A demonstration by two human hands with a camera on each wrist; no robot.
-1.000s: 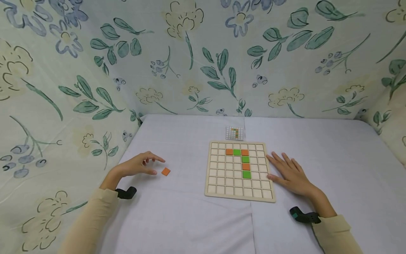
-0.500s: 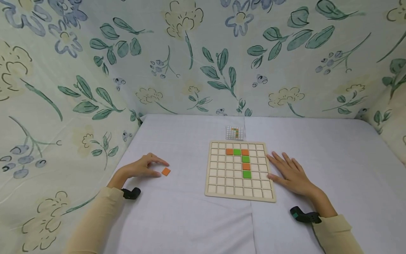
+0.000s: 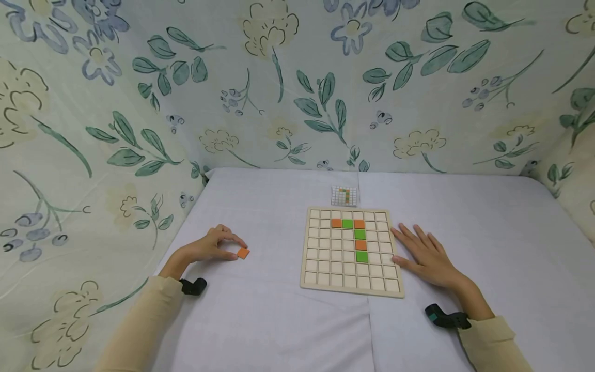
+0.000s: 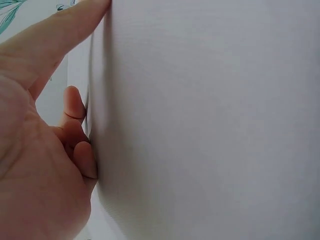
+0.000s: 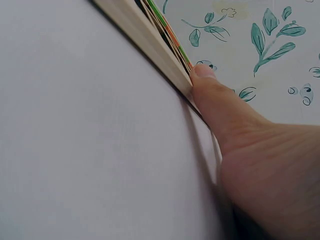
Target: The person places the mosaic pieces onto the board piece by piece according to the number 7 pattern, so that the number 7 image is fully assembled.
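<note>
On the left side of the table, my left hand (image 3: pixel 209 248) has its thumb and index finger at the edges of a small orange square tile (image 3: pixel 244 253), pinching it at the cloth. The tile is outside the left wrist view, where the thumb and curled other fingers (image 4: pixel 85 160) show against the cloth. My right hand (image 3: pixel 427 258) lies with fingers spread, its fingertips and thumb touching the right edge of a pale wooden grid board (image 3: pixel 325 279). Orange tiles (image 3: pixel 337 223) and green tiles (image 3: pixel 361 257) sit in the board's cells, forming a row with a column below its right end.
A small pattern card (image 3: pixel 344 196) with a coloured grid lies just behind the board. White cloth (image 3: pixel 274 330) covers the table, slightly creased at the front. Floral fabric (image 3: pixel 279 119) hangs behind and at the sides.
My left hand has moved a little right, and its thumb and index finger have closed in on the orange tile. The right hand and the board stay in place.
</note>
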